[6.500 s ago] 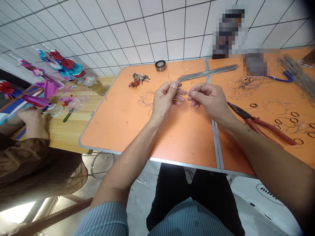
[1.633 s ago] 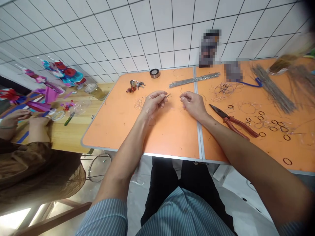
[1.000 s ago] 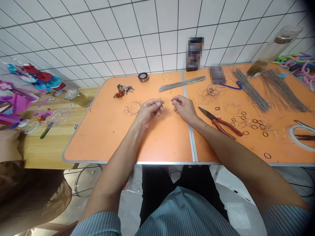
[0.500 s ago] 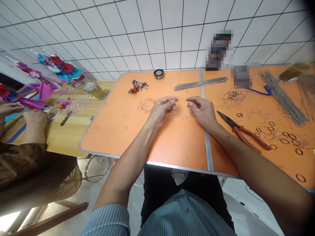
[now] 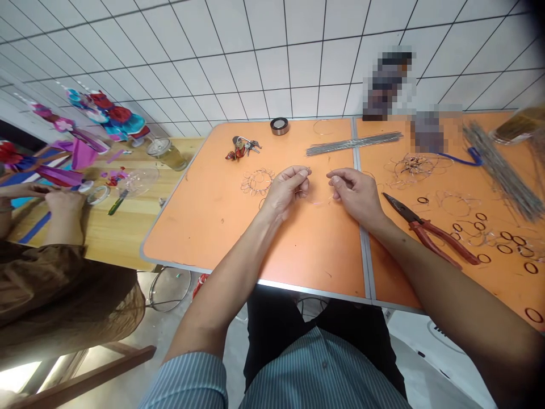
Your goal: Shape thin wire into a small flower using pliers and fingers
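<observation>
My left hand (image 5: 290,190) is pinched closed above the orange table, thumb against forefinger. Facing it a short gap away, my right hand (image 5: 353,190) is pinched in the same way. A faint, thin copper-coloured wire (image 5: 315,203) curves between them; its ends are lost in the fingers. Left of my left hand lies a ring of looped wire (image 5: 256,181). Red-handled long-nose pliers (image 5: 419,223) rest beside my right forearm, jaws pointing away from me.
A bundle of straight wires (image 5: 353,144), a black tape roll (image 5: 279,125) and keys (image 5: 244,149) lie towards the wall. Small dark rings (image 5: 504,249) and a wire tangle (image 5: 413,166) are on the right. At left, a co-worker's hands (image 5: 63,199) work at a wooden table.
The view has shifted slightly, so the table's things appear a little farther right. My hands keep their pinched pose, and the gap between them looks about the same.
</observation>
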### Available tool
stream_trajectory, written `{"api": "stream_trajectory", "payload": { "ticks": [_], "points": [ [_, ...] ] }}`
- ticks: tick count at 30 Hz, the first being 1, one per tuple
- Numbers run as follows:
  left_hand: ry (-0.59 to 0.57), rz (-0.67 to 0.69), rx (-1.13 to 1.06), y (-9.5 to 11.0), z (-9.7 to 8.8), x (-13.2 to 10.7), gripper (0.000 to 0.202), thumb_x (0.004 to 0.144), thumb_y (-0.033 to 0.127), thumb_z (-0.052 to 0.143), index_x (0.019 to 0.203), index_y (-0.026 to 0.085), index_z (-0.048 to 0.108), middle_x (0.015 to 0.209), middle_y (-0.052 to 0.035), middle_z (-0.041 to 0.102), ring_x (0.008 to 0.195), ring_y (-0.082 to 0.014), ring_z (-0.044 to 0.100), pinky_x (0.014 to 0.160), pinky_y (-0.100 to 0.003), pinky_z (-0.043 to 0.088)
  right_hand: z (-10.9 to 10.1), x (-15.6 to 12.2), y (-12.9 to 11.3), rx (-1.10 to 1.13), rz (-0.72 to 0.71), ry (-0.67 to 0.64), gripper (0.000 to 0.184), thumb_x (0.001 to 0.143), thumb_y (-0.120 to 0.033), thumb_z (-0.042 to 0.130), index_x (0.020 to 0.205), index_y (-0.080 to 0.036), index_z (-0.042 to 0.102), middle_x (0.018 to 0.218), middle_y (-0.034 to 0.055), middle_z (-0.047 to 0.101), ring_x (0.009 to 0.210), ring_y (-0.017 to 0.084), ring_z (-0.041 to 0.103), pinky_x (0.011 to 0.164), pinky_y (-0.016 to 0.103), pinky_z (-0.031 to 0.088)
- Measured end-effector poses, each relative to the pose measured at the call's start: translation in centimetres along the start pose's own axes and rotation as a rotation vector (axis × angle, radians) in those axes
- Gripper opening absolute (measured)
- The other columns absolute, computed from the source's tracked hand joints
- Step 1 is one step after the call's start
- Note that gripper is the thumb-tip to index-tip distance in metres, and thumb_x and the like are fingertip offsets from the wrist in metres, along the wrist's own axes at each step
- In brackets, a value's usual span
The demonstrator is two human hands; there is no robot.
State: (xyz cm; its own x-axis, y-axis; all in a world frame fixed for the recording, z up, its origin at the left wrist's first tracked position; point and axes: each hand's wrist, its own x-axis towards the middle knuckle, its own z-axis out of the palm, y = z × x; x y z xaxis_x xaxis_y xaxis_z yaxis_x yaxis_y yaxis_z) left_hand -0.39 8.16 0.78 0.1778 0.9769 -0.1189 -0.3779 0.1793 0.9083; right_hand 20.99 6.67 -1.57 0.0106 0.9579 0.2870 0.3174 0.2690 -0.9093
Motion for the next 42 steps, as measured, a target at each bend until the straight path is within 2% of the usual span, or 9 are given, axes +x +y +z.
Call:
{"api": "stream_trajectory", "payload": {
  "ticks": [4, 9, 14, 19, 31, 34, 36, 39, 42],
  "points": [
    [0.025, -0.014, -0.011, 0.2, 0.1, 0.0, 0.010, 0.099, 0.022, 0.084, 0.095, 0.020, 0.075, 0.065, 0.0065, 0.056, 0.058, -0.0083, 0.057, 0.062, -0.020, 0.047, 0.1, 0.2, 0.5, 0.008, 0.050, -0.025, 0.025, 0.100, -0.040, 0.075, 0.111, -0.021, 0.087, 0.097, 0.0061, 0.083, 0.067, 0.019, 0.073, 0.066, 0.034, 0.060],
    [0.030, -0.050, -0.054, 0.0, 0.0, 0.1, 0.002, 0.097, 0.016, 0.080, 0.096, 0.017, 0.079, 0.074, 0.0024, 0.069, 0.065, -0.0080, 0.066, 0.071, -0.021, 0.056, 0.3, 0.5, 0.7, 0.067, 0.117, -0.021, 0.018, 0.097, -0.032, 0.072, 0.104, -0.020, 0.085, 0.087, 0.0026, 0.079, 0.061, 0.015, 0.069, 0.061, 0.029, 0.057],
    [0.030, -0.047, 0.028, -0.3, -0.6, 0.3, 0.011, 0.091, 0.024, 0.089, 0.095, 0.019, 0.080, 0.077, -0.0001, 0.077, 0.072, -0.0111, 0.072, 0.077, -0.023, 0.056, 0.3, 0.7, 0.6, 0.102, 0.158, -0.006, 0.014, 0.097, -0.029, 0.074, 0.103, -0.021, 0.084, 0.082, 0.0015, 0.077, 0.062, 0.014, 0.068, 0.058, 0.025, 0.057],
    [0.024, 0.011, 0.141, -0.2, -1.2, 0.4, 0.017, 0.091, 0.033, 0.092, 0.098, 0.020, 0.083, 0.088, -0.0040, 0.086, 0.079, -0.0123, 0.075, 0.071, -0.021, 0.050, 0.0, 1.0, 0.4, 0.160, 0.208, 0.055, 0.008, 0.100, -0.026, 0.079, 0.101, -0.020, 0.083, 0.089, 0.0038, 0.079, 0.062, 0.012, 0.069, 0.053, 0.022, 0.055],
    [0.115, 0.058, 0.067, 0.7, -0.8, 0.5, 0.021, 0.094, 0.034, 0.093, 0.100, 0.021, 0.076, 0.070, 0.0039, 0.073, 0.060, -0.0092, 0.067, 0.057, -0.019, 0.048, -0.4, 1.6, 0.3, 0.114, 0.243, 0.007, 0.015, 0.096, -0.021, 0.079, 0.112, -0.019, 0.080, 0.090, 0.0031, 0.079, 0.063, 0.013, 0.072, 0.054, 0.023, 0.058],
    [0.131, 0.056, 0.055, 0.7, -0.9, 0.5, 0.017, 0.094, 0.032, 0.090, 0.099, 0.021, 0.077, 0.069, 0.0038, 0.073, 0.059, -0.0096, 0.067, 0.055, -0.019, 0.047, -1.3, 1.4, -0.7, -0.035, 0.231, -0.004, 0.027, 0.095, -0.022, 0.078, 0.122, -0.021, 0.079, 0.101, 0.0056, 0.080, 0.072, 0.019, 0.078, 0.061, 0.030, 0.062],
    [0.129, 0.067, 0.040, 0.7, -0.9, 0.5, 0.016, 0.094, 0.030, 0.089, 0.099, 0.021, 0.077, 0.069, 0.0036, 0.073, 0.059, -0.0097, 0.067, 0.055, -0.019, 0.048, -2.9, 0.2, -1.9, -0.259, 0.137, -0.049, 0.033, 0.097, -0.025, 0.077, 0.130, -0.022, 0.079, 0.111, 0.0091, 0.084, 0.085, 0.025, 0.082, 0.074, 0.038, 0.064],
    [0.112, 0.087, 0.022, 0.6, -0.9, 0.5, 0.016, 0.094, 0.031, 0.089, 0.099, 0.021, 0.078, 0.069, 0.0034, 0.073, 0.059, -0.0096, 0.067, 0.055, -0.020, 0.048, -6.7, -3.5, -3.7, -0.637, -0.014, -0.140, 0.035, 0.104, -0.034, 0.072, 0.136, -0.026, 0.080, 0.127, 0.0131, 0.086, 0.106, 0.036, 0.084, 0.092, 0.051, 0.063],
    [0.099, 0.086, 0.018, 0.6, -0.7, 0.5, 0.020, 0.093, 0.034, 0.093, 0.098, 0.021, 0.078, 0.069, 0.0033, 0.073, 0.060, -0.0096, 0.067, 0.056, -0.020, 0.047, -11.1, -7.9, -4.5, -1.058, 0.088, -0.104, 0.047, 0.107, -0.043, 0.068, 0.151, -0.029, 0.074, 0.150, 0.0196, 0.080, 0.125, 0.049, 0.080, 0.089, 0.058, 0.062]
  ]
}}
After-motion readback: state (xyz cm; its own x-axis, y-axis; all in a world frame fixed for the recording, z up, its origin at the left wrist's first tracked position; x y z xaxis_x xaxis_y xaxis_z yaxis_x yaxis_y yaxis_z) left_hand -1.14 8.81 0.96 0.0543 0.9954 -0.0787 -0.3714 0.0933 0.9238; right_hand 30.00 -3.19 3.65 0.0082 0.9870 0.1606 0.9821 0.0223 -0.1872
